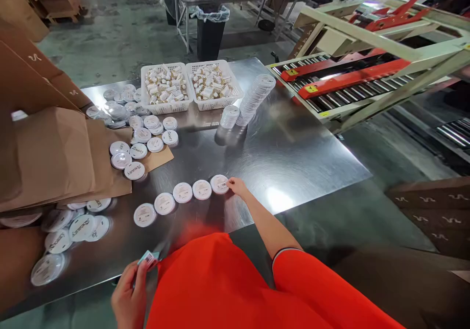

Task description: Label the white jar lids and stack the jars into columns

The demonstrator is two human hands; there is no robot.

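My left hand (129,294), low at the table's near edge, pinches a small light-blue and white sheet of barcode stickers (149,259) between thumb and fingers. My right hand (238,187) reaches forward with its fingers closed at the right edge of a round white container (219,184); a small barcode shows beside the fingertips. That container is the rightmost of a slightly curved row lying flat on the steel table (293,157). To its left come another round container (201,189) and several more like it, printed side up, the leftmost container (144,215) nearest me.
Two white baskets (167,107) of small bottles stand at the back. Beside them rise stacks of round containers (253,101). More loose containers (134,171) and brown cardboard (66,157) cover the left side. A roller conveyor (367,86) is at the right.
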